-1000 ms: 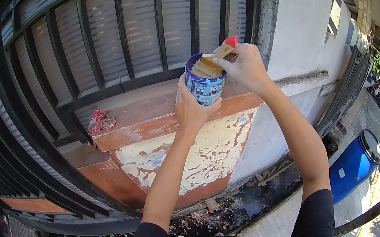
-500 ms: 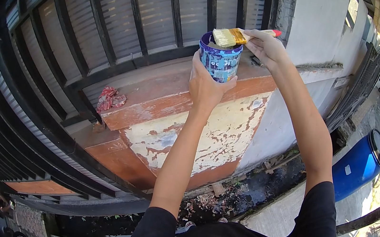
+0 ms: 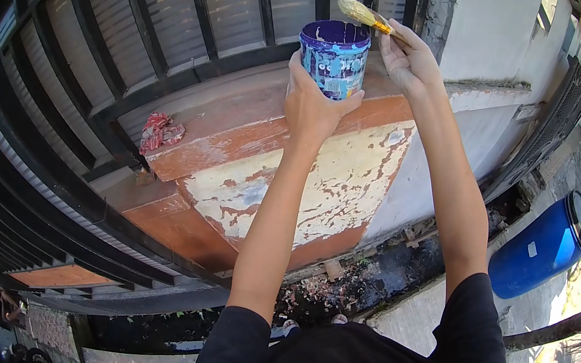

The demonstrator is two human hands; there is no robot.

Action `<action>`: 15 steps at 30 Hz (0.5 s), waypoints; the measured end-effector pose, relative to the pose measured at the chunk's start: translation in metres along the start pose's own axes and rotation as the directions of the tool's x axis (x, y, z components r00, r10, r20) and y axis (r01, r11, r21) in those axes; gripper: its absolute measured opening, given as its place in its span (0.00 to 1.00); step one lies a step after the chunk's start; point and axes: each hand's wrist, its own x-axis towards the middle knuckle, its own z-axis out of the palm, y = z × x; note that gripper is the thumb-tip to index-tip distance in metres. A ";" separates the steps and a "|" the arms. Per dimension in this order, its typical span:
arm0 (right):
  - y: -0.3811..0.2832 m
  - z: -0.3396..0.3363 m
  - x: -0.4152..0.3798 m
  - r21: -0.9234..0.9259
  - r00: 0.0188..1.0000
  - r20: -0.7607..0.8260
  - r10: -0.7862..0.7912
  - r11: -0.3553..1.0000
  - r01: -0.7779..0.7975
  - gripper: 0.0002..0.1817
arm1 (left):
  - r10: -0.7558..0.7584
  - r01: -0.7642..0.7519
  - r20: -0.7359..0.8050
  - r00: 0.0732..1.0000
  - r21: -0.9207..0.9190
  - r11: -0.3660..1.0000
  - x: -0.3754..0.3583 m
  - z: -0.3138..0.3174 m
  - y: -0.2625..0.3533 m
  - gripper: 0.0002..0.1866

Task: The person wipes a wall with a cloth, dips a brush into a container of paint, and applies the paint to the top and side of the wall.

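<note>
Pinching paintbrush [image 3: 377, 22], right hand [image 3: 412, 62] sat right of paint bucket [image 3: 331, 66] cupped in left hand [image 3: 314, 111], bristles [image 3: 355, 9] pointing left above rim [image 3: 334, 46].

Upper centre of the frame: the bucket [image 3: 332, 68] is showing paint-smeared plastic. Centre: the wall panel [image 3: 349, 178] is presenting a rough, flaking finish.

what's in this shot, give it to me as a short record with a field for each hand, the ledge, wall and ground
left hand: grips paint-smeared bucket
right hand: holds brush, clear of the bucket
ledge: crumpled red-and-white bundle on it
wall panel: cream, peeling
ground: blue barrel at picture right
</note>
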 end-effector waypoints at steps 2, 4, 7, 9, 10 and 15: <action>-0.008 -0.011 -0.009 0.033 0.999 0.010 -0.041 0.999 0.041 0.12 | -0.010 0.009 0.020 1.000 0.011 1.000 0.001 -0.001 0.000 0.67; -0.018 -0.024 -0.027 0.096 0.992 0.009 -0.125 0.988 0.124 0.13 | -0.022 0.022 0.024 0.999 0.007 1.000 -0.001 -0.002 0.001 0.66; -0.036 -0.064 -0.067 0.120 0.986 -0.047 -0.157 0.980 0.161 0.14 | -0.040 0.039 0.038 0.998 0.011 0.999 -0.001 0.001 -0.005 0.66; -0.039 -0.092 -0.100 0.089 0.971 -0.126 -0.205 0.972 0.217 0.16 | 0.022 -0.022 -0.001 1.000 0.017 1.000 0.001 0.005 -0.010 0.67; -0.038 -0.114 -0.115 -0.020 0.945 -0.176 -0.276 0.961 0.277 0.18 | 0.017 -0.017 0.001 1.000 0.025 1.000 0.001 0.004 -0.007 0.67; -0.005 -0.196 -0.184 -0.248 0.845 -0.381 -0.375 0.922 0.297 0.26 | 0.100 -0.098 -0.022 0.995 0.052 0.994 0.003 0.010 -0.011 0.68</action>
